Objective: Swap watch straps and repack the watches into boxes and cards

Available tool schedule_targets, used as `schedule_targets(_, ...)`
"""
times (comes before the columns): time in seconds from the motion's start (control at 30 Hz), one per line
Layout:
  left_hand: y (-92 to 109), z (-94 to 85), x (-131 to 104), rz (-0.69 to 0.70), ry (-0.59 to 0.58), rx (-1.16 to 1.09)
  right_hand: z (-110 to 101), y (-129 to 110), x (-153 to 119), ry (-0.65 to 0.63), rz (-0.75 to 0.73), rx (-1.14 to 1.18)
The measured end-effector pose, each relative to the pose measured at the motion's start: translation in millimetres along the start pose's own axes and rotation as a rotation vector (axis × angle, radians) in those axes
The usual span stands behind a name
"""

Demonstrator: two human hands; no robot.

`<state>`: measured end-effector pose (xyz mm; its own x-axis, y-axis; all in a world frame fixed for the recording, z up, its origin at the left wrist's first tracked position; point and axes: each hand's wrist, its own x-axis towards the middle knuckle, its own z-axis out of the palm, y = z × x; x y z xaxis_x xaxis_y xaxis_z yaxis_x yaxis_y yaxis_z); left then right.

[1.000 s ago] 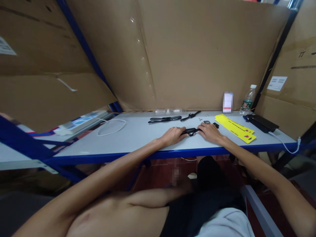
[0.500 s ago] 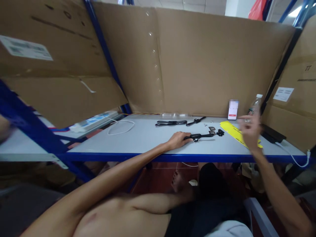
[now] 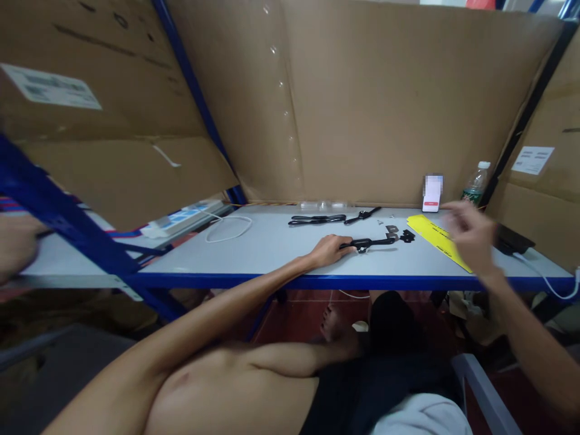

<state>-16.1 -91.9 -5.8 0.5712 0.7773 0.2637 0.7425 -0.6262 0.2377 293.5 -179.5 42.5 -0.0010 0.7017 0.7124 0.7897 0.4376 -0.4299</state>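
My left hand point(image 3: 333, 250) rests on the table, its fingers closed around one end of a long black strap-like piece point(image 3: 368, 243) with a small fitting partway along. The far end of this piece lies beside small dark plates point(image 3: 392, 231) and a black jagged part point(image 3: 408, 236). My right hand point(image 3: 471, 235) is raised over the right end of a yellow printed strip point(image 3: 437, 238), empty as far as I can see. It is blurred, but a finger stretches toward a lit phone point(image 3: 432, 194) standing against the cardboard.
Behind lie black looped straps point(image 3: 317, 220), another black strap point(image 3: 362, 215) and clear plastic pieces point(image 3: 324, 205). A bottle point(image 3: 475, 183) and a black box point(image 3: 514, 240) with a white cable stand right. Left are a white cable point(image 3: 229, 229), a power strip point(image 3: 183, 219) and another person's hand point(image 3: 18, 248).
The view has tipped slightly downward. My right hand stays raised near the phone, its fingers shifting slightly. My left hand keeps its hold on the black strap-like piece. The other person's hand shows more.
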Motion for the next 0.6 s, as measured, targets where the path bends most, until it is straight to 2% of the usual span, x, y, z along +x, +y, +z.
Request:
schedule_targets(0.1, 0, 1.1, 0, -0.003, 0.0, 0.017, 35, -15, -8, -0.269, -0.132, -0.1)
schedule_targets(0.2, 1, 1.9, 0, -0.01, -0.002, 0.009, 71, -34, -12, -0.508, -0.185, -0.289)
schedule_targets(0.33, 2, 1.1, 0, -0.011, 0.019, 0.004, 89, -51, -9, -0.594, -0.217, -0.49)
schedule_targets(0.6, 7, -1.3, -1, -0.014, 0.031, 0.008, 88, -58, -1, -0.62, -0.284, -0.584)
